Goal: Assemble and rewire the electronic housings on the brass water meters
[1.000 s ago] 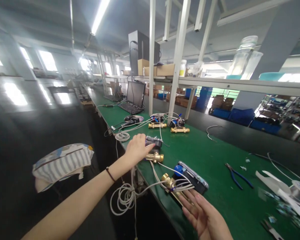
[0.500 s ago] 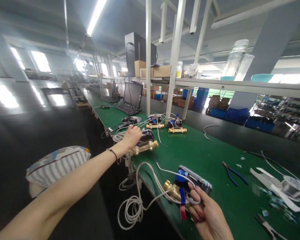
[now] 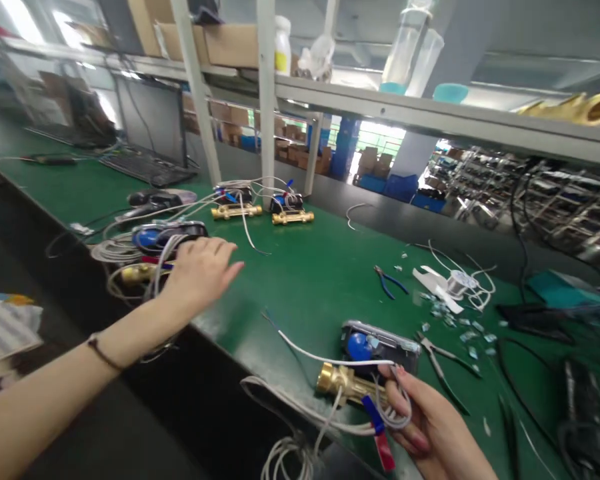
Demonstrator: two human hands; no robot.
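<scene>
My right hand [image 3: 433, 427] curls around looped grey wires and the end of a brass water meter [image 3: 347, 385], lifting it slightly off the green mat. The meter's black electronics housing [image 3: 380, 347] has a blue cap and a clear cover, and a blue-and-red tag [image 3: 379, 433] hangs below. My left hand [image 3: 201, 270] is open, fingers spread, just right of a second meter with a blue cap [image 3: 163, 235] and a brass body [image 3: 139, 273]. That hand holds nothing. Its wrist lies across the meter's tangled cables.
Two more brass meters [image 3: 237, 211] stand at the back of the green workbench [image 3: 300, 287]. Blue-handled pliers [image 3: 390, 281], steel pliers [image 3: 443, 365], a solder spool [image 3: 457, 283] and scattered clippings lie to the right. A white shelf [image 3: 380, 107] runs overhead, and a keyboard [image 3: 147, 170] sits far left.
My view has swung right. My left hand has come off the second meter and now sits open beside it. The first meter in my right hand shows its tag more fully.
</scene>
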